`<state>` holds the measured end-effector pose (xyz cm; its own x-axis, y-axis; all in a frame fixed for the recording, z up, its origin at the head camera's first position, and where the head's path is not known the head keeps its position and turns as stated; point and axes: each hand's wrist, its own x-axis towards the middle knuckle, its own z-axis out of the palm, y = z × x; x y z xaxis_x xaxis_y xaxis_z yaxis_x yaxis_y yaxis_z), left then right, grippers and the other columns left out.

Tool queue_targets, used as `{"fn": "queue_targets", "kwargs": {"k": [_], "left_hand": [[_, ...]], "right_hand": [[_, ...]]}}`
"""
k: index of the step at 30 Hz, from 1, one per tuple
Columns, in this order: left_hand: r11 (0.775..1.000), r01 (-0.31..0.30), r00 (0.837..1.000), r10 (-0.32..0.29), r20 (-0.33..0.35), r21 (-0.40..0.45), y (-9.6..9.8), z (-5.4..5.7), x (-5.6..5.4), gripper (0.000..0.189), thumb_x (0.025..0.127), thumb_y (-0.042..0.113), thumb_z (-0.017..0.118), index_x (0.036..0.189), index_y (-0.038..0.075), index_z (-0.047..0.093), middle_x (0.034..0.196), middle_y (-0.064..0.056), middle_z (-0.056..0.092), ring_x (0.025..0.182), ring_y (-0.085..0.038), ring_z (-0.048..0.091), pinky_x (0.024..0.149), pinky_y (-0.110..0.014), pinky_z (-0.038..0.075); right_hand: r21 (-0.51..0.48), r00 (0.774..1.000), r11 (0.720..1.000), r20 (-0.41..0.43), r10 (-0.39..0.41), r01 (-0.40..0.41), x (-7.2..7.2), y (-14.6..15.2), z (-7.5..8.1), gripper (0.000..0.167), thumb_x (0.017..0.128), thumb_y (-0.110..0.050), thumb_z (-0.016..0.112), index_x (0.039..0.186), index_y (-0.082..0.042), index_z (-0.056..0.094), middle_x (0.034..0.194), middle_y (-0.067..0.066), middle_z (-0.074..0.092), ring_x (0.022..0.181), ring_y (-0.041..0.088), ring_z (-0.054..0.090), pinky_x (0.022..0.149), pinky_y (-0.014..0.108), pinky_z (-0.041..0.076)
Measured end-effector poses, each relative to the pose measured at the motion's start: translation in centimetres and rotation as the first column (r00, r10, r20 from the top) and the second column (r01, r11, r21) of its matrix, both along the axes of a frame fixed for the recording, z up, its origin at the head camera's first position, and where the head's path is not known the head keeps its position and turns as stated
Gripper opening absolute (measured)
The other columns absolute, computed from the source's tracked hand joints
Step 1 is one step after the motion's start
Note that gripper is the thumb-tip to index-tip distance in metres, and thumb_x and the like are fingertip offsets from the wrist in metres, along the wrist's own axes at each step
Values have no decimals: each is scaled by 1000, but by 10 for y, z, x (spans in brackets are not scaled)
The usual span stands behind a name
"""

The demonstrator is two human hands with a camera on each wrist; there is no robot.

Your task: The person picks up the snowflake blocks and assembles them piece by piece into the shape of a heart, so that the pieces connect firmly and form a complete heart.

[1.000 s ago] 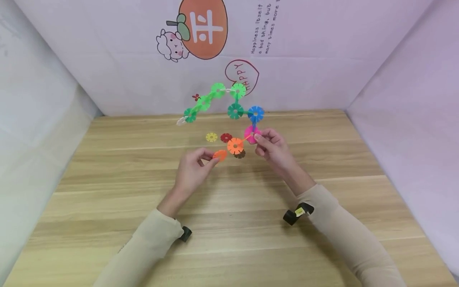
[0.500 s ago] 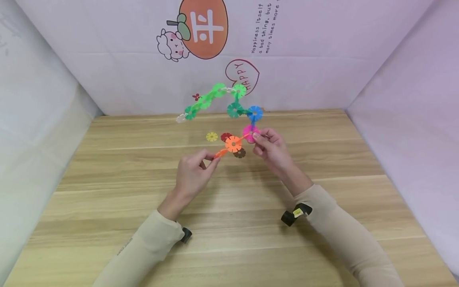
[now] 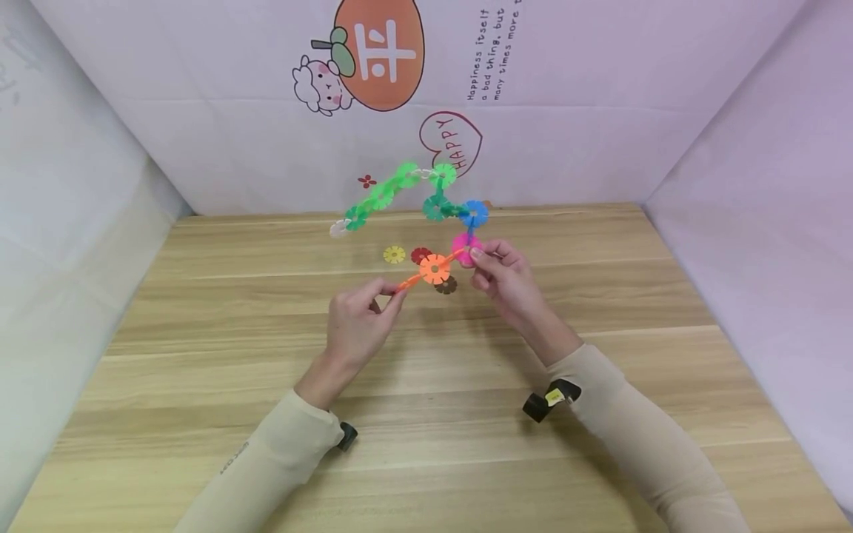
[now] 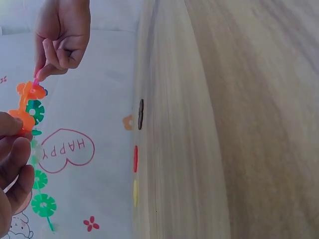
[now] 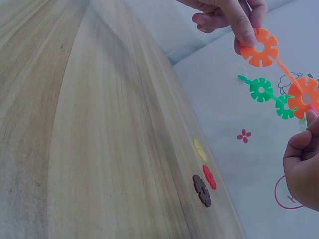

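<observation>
A chain of slotted snowflake discs hangs above the table between both hands. My left hand (image 3: 360,318) pinches an orange disc (image 5: 259,47) at the chain's near end. That disc's rim touches the neighbouring orange disc (image 3: 435,269); how deep their slots engage I cannot tell. My right hand (image 3: 509,281) grips the pink disc (image 3: 466,250) between thumb and fingers. From there the chain runs through a blue disc (image 3: 474,214), dark green discs (image 3: 436,208) and light green discs (image 3: 381,196) to a whitish disc (image 3: 338,228) at the far left end.
On the table (image 3: 426,444) behind the hands lie three loose discs: yellow (image 3: 394,255), red (image 3: 419,255) and brown (image 3: 446,285). The orange part of the chain partly covers the red one in the head view. White printed cloth (image 3: 566,141) stands behind and at both sides.
The orange disc in my left hand has turned from nearly face-on to edge-on, and the gap between it and the neighbouring orange disc has closed. My right hand has moved slightly left.
</observation>
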<state>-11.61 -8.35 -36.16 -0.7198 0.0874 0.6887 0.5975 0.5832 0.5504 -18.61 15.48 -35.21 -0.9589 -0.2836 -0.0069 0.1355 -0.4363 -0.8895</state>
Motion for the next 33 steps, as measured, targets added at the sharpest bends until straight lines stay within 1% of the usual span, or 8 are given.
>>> {"fn": "queue_targets", "kwargs": {"k": [3, 6, 11, 15, 18, 22, 28, 33], "left_hand": [[1000, 14, 1000, -14, -15, -8, 0, -1, -1, 5, 87, -1, 82, 88, 0, 77, 84, -12, 79, 49, -12, 56, 47, -14, 42], [1000, 25, 999, -26, -39, -19, 1, -1, -1, 5, 87, -2, 82, 87, 1, 77, 83, -12, 79, 49, -11, 55, 47, -14, 42], [997, 60, 996, -62, -64, -45, 0, -1, -2, 3, 89, -1, 79, 87, 0, 76, 82, -12, 78, 50, -12, 56, 47, -15, 43], [995, 80, 993, -85, -85, -59, -2, -1, -1, 6, 86, -5, 81, 85, -1, 76, 77, -12, 76, 51, -14, 58, 48, -19, 46], [996, 73, 991, -79, -110, -54, -1, -2, 0, 9, 82, -8, 83, 84, -2, 76, 75, -12, 75, 50, -15, 57, 48, -21, 47], [997, 60, 990, -65, -125, -48, 2, -3, 0, 9, 83, -9, 82, 83, -4, 76, 74, -14, 75, 50, -15, 55, 48, -22, 46], [999, 30, 993, -34, -117, -31, 4, -4, -2, 8, 83, -10, 82, 84, -6, 76, 73, -15, 74, 50, -15, 55, 48, -22, 47], [999, 24, 992, -28, -120, -36, 4, -3, -5, 10, 81, -11, 83, 85, -6, 76, 76, -16, 76, 51, -15, 55, 49, -24, 48]], "right_hand": [[19, 1000, 1000, -17, 10, -10, 1, 0, -1, 23, 107, 1, 52, 93, -11, 65, 84, -1, 76, 55, 6, 47, 57, 18, 42], [62, 999, 998, -33, 15, -13, 1, -2, -1, 22, 108, -1, 53, 94, -13, 66, 86, -3, 77, 55, 6, 46, 56, 18, 41], [75, 999, 997, -37, 21, -18, 2, -3, 0, 22, 108, -1, 52, 95, -12, 66, 87, -2, 76, 56, 6, 45, 57, 18, 39], [85, 999, 996, -32, 30, -27, 3, -3, 3, 19, 107, 0, 52, 95, -9, 63, 86, -1, 76, 57, 7, 46, 57, 17, 41], [87, 999, 996, -28, 31, -28, 4, -4, 5, 19, 108, -1, 52, 94, -9, 63, 85, -1, 75, 57, 7, 45, 57, 18, 41], [106, 999, 994, -37, 33, -29, 5, -6, 8, 20, 107, 1, 52, 92, -10, 61, 85, -1, 75, 57, 7, 44, 56, 18, 40], [121, 998, 992, -46, 33, -27, 5, -8, 12, 21, 106, 2, 53, 91, -10, 59, 84, -1, 74, 56, 6, 42, 55, 18, 38], [120, 998, 992, -29, 47, -43, 3, -6, 11, 22, 106, 3, 52, 90, -11, 60, 84, -1, 74, 55, 6, 41, 55, 18, 37]]}}
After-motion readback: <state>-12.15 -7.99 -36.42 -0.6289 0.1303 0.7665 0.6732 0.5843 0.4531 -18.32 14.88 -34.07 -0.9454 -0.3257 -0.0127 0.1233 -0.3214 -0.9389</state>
